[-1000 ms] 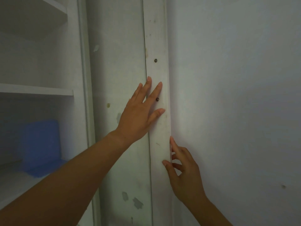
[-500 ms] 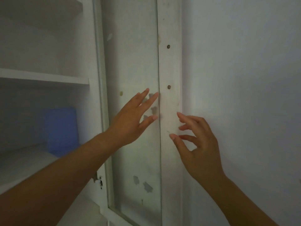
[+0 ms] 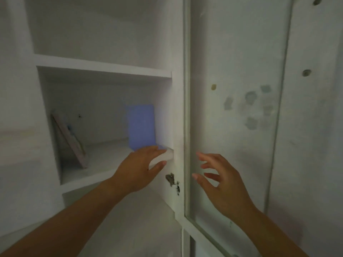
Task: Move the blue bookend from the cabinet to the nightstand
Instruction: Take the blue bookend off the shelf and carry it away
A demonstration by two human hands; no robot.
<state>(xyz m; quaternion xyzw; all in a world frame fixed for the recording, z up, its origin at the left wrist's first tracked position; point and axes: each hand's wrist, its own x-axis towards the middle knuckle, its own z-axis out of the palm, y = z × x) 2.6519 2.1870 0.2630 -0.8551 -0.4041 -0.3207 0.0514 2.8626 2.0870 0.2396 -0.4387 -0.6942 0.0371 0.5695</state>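
Blue plate upright, long axis vertical: my left hand (image 3: 138, 168) reaches with fingers spread and empty toward the one blue bookend (image 3: 142, 127), fingertips near its foot at the shelf's (image 3: 104, 158) right front corner. My right hand (image 3: 220, 184) hovers spread before the glass door (image 3: 235, 115). Both hands left the door frame since earlier.

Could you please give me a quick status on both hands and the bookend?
Left hand open, reaching into the shelf. Right hand open, empty, by the glass door. Blue bookend upright on the shelf, not gripped. Nothing blocking it.
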